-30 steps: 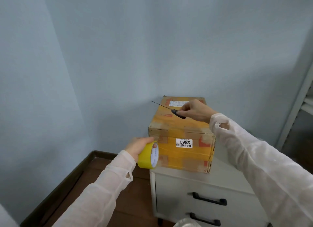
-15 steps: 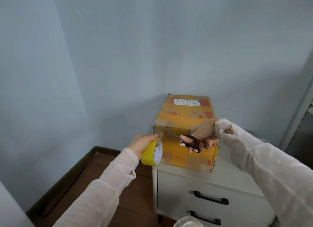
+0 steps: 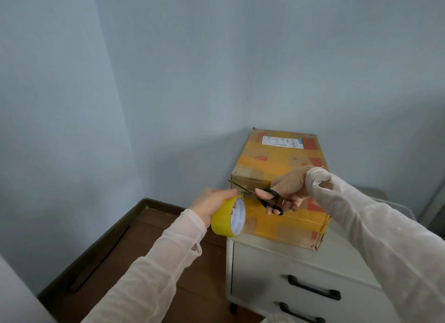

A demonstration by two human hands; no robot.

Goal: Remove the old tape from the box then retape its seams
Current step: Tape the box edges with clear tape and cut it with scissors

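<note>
As the box (image 3: 272, 163) sits on a white cabinet (image 3: 265, 262) in the corner, your left hand (image 3: 212, 202) grips a yellow tape roll (image 3: 225, 220) just off the box's near left corner. Your right hand (image 3: 292, 189) holds black-handled scissors (image 3: 269, 204), fingers through the loops and blades pointing left over the roll. A white barcoded label (image 3: 281, 141) lies at the far end of the box top. Its print is too small to read, as is the blue print on the roll's core.
</note>
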